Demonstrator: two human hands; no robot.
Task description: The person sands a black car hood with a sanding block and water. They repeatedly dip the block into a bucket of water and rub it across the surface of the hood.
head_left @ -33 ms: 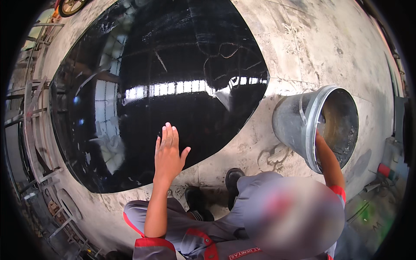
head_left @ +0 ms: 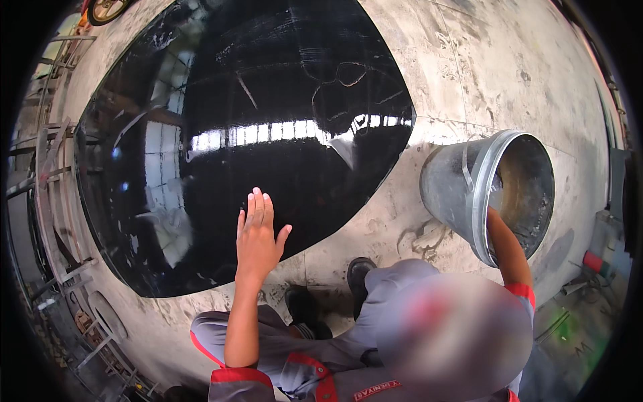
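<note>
A large, glossy black panel (head_left: pixel 295 171) with curved edges lies in front of me, with pale scratches and bright window reflections on it. Over its near edge my left hand (head_left: pixel 258 234) is stretched out flat, palm down, thumb apart from the fingers. Whether the palm presses on the panel, I cannot tell. To the right is a grey metal bucket (head_left: pixel 445 181) with a wire handle, its mouth toward the right. My right hand (head_left: pixel 494 220) reaches over the rim into the bucket. The wall hides its fingers and anything in them.
Concrete floor (head_left: pixel 462 80) with dark stains surrounds the panel. Metal frames (head_left: pixel 50 174) stand along the left side. At the far left top is a wheel (head_left: pixel 107 8). A red cylindrical object (head_left: pixel 592 261) lies at the right. My shoes (head_left: pixel 305 305) are close to the panel's near edge.
</note>
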